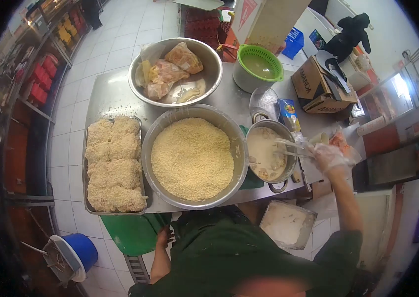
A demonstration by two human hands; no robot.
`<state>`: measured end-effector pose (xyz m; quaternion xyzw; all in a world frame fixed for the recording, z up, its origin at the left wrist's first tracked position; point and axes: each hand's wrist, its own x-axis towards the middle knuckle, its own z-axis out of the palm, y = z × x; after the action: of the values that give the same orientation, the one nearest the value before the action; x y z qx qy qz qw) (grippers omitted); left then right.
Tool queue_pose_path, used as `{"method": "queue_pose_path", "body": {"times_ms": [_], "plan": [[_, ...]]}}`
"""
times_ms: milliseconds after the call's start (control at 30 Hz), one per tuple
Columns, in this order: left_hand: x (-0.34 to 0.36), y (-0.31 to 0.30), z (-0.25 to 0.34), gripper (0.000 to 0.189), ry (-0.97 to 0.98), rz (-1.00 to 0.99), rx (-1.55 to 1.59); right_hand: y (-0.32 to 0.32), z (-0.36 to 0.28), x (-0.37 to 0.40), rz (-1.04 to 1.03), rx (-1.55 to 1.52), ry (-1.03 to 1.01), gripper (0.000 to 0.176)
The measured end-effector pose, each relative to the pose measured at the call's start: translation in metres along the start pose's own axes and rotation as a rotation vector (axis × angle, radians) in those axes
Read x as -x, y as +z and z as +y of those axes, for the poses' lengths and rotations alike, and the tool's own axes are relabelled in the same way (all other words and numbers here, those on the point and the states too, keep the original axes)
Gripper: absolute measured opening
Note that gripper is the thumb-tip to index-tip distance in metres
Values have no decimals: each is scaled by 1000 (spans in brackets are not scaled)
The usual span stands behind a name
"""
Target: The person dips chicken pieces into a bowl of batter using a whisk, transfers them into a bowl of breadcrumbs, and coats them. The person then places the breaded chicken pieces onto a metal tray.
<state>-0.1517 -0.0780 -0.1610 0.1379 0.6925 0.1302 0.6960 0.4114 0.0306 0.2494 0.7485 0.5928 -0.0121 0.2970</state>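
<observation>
My right hand (329, 157), in a clear plastic glove, is closed around a pair of tongs (296, 144). The tongs' tips reach into a pot of pale, milky batter (266, 148) with lumps in it. Left of the pot stands a wide metal bowl (146, 163) full of yellowish crumbs (192, 158). A metal tray (142, 198) beside it bears rows of crumb-coated pieces (112, 163). My left hand (163, 237) hangs low by my side, close to a green plastic lid or bin (132, 232); its fingers are mostly hidden.
Behind the crumbs, a steel bowl (214, 74) holds bagged raw meat (167, 76). A green colander (259, 62), a wire strainer (265, 103) and a cardboard box (321, 86) stand at the back right. Below the table edge sits a flour container (288, 225). A person in black (353, 37) is farther off.
</observation>
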Motion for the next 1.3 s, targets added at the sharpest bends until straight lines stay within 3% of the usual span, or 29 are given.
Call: {"method": "queue_pose_path", "body": {"times_ms": [100, 267, 367, 467, 600, 700, 767, 800, 867, 1000, 1100, 1167, 1300], "plan": [[-11, -2, 2, 53, -34, -16, 18, -7, -7, -33, -54, 82, -111, 44], [-18, -1, 1, 53, 62, -50, 39, 20, -19, -81, -141, 14, -112, 22], [-9, 3, -7, 54, 49, -16, 58, 1, -28, -71, -168, 220, -260, 21], [-1, 3, -13, 57, -8, -4, 56, -8, -19, -57, -179, 153, -178, 21], [-1, 3, -27, 60, -102, 32, 56, 4, 19, -44, -220, 154, -228, 24], [-3, 1, -33, 63, -115, 38, 32, -2, 37, -20, -148, -94, -235, 30], [-11, -6, -37, 64, -91, -3, 36, -13, 33, -9, -351, -505, 54, 33], [-14, -8, -35, 64, -69, -42, 40, -9, 35, -5, -348, -505, 55, 33], [-22, -7, -30, 64, -61, -38, 38, 1, 39, 1, -245, -691, 60, 31], [-33, -2, -18, 61, 39, -51, 95, 10, 44, 9, -208, -748, 85, 29], [-28, 5, -2, 59, 36, -53, 82, 26, 49, 13, -36, -608, -76, 27], [-47, -1, -15, 59, 30, -75, 95, 16, 33, 24, 190, -246, -88, 27], [-38, -2, -20, 61, 48, -94, 9, 26, 9, 32, 194, -178, -1, 29]]}}
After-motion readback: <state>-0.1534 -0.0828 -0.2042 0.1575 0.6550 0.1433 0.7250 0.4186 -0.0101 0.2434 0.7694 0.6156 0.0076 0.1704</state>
